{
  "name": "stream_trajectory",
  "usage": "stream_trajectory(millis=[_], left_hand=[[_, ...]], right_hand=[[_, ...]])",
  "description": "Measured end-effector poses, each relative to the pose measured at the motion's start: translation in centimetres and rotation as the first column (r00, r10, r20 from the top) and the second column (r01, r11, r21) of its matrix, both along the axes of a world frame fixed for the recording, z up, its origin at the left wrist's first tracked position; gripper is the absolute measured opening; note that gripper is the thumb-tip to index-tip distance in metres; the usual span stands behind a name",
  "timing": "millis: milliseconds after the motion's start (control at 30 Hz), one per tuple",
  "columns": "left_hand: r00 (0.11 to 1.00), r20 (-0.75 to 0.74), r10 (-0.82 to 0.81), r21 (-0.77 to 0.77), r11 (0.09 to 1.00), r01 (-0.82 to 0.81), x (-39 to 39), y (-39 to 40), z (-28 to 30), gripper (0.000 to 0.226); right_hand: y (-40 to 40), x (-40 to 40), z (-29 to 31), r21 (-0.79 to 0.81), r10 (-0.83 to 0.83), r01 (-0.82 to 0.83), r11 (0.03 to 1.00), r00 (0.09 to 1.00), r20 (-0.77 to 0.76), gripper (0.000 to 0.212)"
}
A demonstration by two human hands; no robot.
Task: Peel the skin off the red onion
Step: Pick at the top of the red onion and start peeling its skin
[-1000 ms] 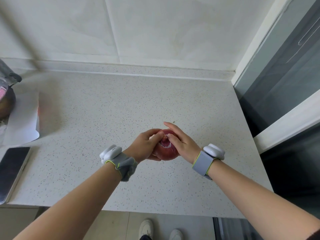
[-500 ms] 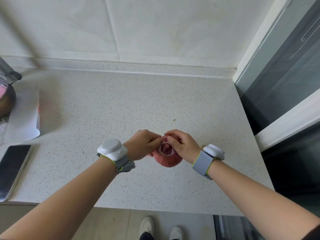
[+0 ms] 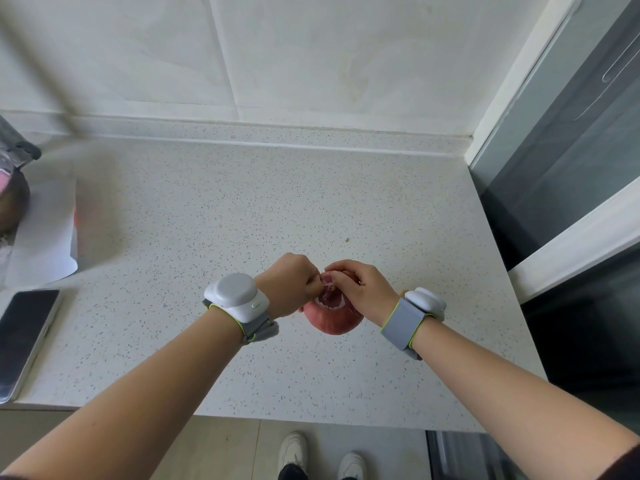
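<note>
The red onion (image 3: 332, 318) is held just above the speckled countertop (image 3: 242, 209), its cut top with pale rings facing me. My left hand (image 3: 289, 284) is curled at the onion's left side, its fingertips pinching at the top edge. My right hand (image 3: 363, 289) grips the onion from the right, thumb and fingers pressed on the skin at the top. Both hands hide the far part of the onion. Each wrist wears a grey band with a white device.
A phone (image 3: 24, 337) lies at the counter's left front edge. Behind it lies a white sheet of paper (image 3: 45, 233) with a dark round object (image 3: 12, 202) on it. A small crumb (image 3: 347, 240) lies beyond the hands. A dark glass door (image 3: 571, 168) borders the right side.
My left hand has rolled over so its back faces me and its fingers now curl at the onion's top. The right fingers have curled down onto the top. The onion has tilted its cut face toward me.
</note>
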State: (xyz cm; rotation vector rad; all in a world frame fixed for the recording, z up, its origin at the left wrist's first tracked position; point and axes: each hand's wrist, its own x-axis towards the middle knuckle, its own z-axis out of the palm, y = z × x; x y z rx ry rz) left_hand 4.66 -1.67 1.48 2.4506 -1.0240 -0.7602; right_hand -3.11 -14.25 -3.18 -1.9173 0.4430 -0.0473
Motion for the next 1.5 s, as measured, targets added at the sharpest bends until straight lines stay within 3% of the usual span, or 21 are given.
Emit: stream_trajectory(millis=[300,633,833,1033,1233,1367,1500], left_hand=[[0.996,0.079,0.039,-0.046,0.998,-0.035,-0.3,0.4,-0.1,0.031],[0.936,0.007,0.351,-0.311,0.890,-0.332,-2.2,0.7,-1.3,0.025],[0.818,-0.132,0.559,-0.477,0.688,-0.547,-2.8,0.3,-1.7,0.024],[0.667,-0.277,0.691,-0.504,0.487,-0.713,-2.9,-0.2,-2.2,0.026],[0.531,-0.358,0.768,-0.569,0.272,-0.776,-4.0,-0.5,-2.3,0.027],[0.404,-0.513,0.757,-0.568,0.054,-0.821,-4.8,-1.0,-1.7,0.030],[0.232,-0.745,0.626,-0.382,-0.114,-0.917,-4.5,-1.5,-1.1,0.037]], right_hand=[[0.0,-0.1,0.1,0.031,-0.024,0.024,0.999,1.000,0.011,0.018],[0.1,-0.5,0.4,0.025,-0.074,0.072,0.997,0.993,0.089,0.020],[0.4,-0.6,0.4,0.085,-0.194,0.183,0.979,0.972,0.136,0.018],[1.3,-0.6,0.0,0.226,-0.376,0.340,0.913,0.916,0.141,0.013],[2.6,-0.4,-0.4,0.419,-0.531,0.480,0.771,0.847,0.006,0.017],[3.7,-0.1,-0.4,0.514,-0.599,0.543,0.664,0.798,-0.070,0.021],[4.8,0.3,-0.4,0.589,-0.655,0.595,0.547,0.742,-0.141,0.018]])
